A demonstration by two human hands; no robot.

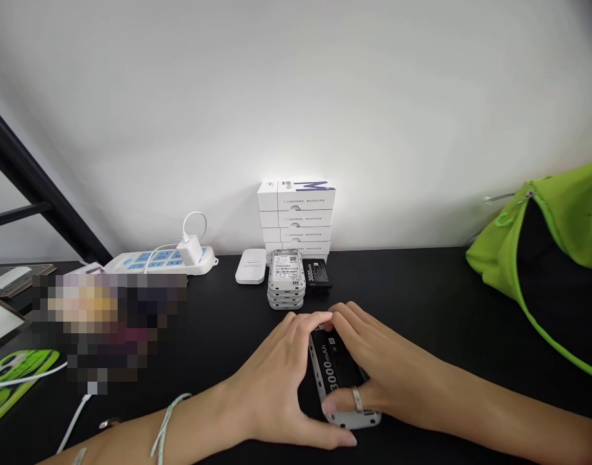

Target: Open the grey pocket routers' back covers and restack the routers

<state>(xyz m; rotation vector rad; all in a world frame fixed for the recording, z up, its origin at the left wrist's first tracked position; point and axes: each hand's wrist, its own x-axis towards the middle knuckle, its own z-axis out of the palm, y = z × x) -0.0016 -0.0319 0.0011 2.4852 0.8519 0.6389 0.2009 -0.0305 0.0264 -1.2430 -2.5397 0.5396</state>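
A small grey open-backed device (347,420) lies on the black table (422,310) near the front, with a black battery (335,369) marked 3000mAh sitting in it. My left hand (276,381) cups the device's left side, its fingers curled over the far end. On the right side rests my right hand (373,368), its fingers on the battery's far end and its ringed thumb pressed on the near end. Behind them stands a stack of several similar grey devices (286,279), with another black battery (317,274) beside it.
Against the wall stands a stack of white boxes (296,219). A white cover (251,265) and a power strip with a plugged charger (163,259) lie to the left. A green bag (552,245) sits at the right. A white cable (75,420) runs at the front left.
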